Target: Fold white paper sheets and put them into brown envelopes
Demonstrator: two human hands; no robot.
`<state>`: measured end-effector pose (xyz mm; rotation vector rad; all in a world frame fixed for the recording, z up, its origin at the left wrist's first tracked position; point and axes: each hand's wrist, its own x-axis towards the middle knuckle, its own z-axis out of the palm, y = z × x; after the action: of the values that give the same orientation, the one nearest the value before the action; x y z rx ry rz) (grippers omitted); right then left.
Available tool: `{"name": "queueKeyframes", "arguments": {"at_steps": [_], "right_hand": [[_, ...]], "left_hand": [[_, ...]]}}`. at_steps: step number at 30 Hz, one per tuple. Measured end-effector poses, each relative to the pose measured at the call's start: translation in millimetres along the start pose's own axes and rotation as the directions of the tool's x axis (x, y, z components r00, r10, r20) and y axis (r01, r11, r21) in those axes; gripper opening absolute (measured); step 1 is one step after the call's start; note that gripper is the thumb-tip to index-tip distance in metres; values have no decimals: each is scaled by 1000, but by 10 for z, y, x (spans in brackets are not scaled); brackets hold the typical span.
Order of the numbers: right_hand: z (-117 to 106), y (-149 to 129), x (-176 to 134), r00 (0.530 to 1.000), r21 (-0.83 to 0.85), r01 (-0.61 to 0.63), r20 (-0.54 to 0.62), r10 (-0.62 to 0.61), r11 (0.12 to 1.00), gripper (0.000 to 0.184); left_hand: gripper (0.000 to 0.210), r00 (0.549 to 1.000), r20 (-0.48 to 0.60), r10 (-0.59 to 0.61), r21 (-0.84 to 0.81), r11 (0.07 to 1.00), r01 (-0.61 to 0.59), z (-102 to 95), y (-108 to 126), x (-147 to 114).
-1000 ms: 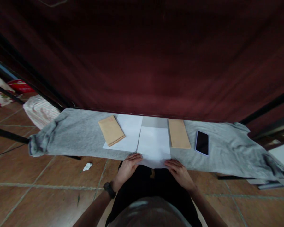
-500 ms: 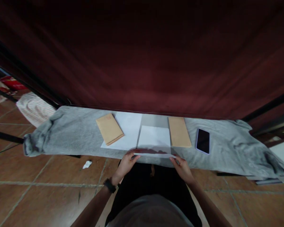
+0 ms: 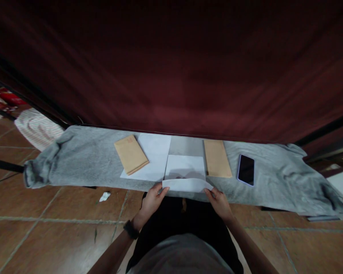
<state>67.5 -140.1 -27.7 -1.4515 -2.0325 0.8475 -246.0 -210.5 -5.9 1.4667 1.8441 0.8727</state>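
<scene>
My left hand (image 3: 152, 198) pinches the left end of a white sheet of paper (image 3: 185, 163), and my right hand (image 3: 218, 203) pinches its right end. Between them the near part of the paper is raised as a narrow flap, while the rest lies towards the back; whether it is one sheet cannot be told. Left of it, brown envelopes (image 3: 131, 155) rest partly on a larger stack of white paper (image 3: 157, 154). Another brown envelope (image 3: 218, 160) lies flat just right of the sheet.
A dark phone in a light purple case (image 3: 246, 170) lies on the grey cloth (image 3: 80, 160) covering the narrow table. A dark red curtain (image 3: 183, 95) hangs behind. Crumpled white scrap (image 3: 104, 196) lies on the tiled floor, and striped cloth (image 3: 40, 128) is at far left.
The near flap of the paper has tipped so that more of its white face shows, and its upper edge stands farther from me. Both hands keep their hold in nearly the same place.
</scene>
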Motion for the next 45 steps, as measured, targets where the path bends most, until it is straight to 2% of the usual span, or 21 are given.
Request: {"name": "queueKeyframes", "arguments": {"at_steps": [5, 10, 13, 17, 25, 32, 40, 45], "right_hand": [[72, -148, 249, 989, -247, -146, -53, 137, 958, 33], [139, -261, 412, 971, -442, -236, -70, 229, 866, 33], [172, -314, 481, 963, -506, -263, -79, 259, 822, 33], [202, -404, 576, 954, -556, -288, -94, 286, 780, 33], [271, -483, 692, 959, -581, -284, -158, 237, 763, 38], [327, -548, 811, 951, -566, -299, -239, 194, 768, 41], [385, -626, 889, 949, -554, -308, -233, 211, 774, 57], [436, -603, 890, 959, -575, -262, -243, 144, 775, 53]], "left_hand": [[38, 994, -110, -13, 36, 999, 17, 90, 97, 161], [34, 983, -165, -75, 236, 965, 113, 119, 246, 304], [30, 975, -166, -147, 400, 894, 202, 105, 350, 408], [30, 969, -148, -199, 562, 789, 248, 89, 461, 527], [34, 971, -142, -190, 661, 713, 236, 118, 564, 647], [35, 973, -129, -190, 683, 695, 227, 148, 614, 803], [36, 975, -133, -176, 690, 689, 219, 193, 554, 927], [37, 977, -144, -158, 699, 683, 213, 233, 521, 974]]}}
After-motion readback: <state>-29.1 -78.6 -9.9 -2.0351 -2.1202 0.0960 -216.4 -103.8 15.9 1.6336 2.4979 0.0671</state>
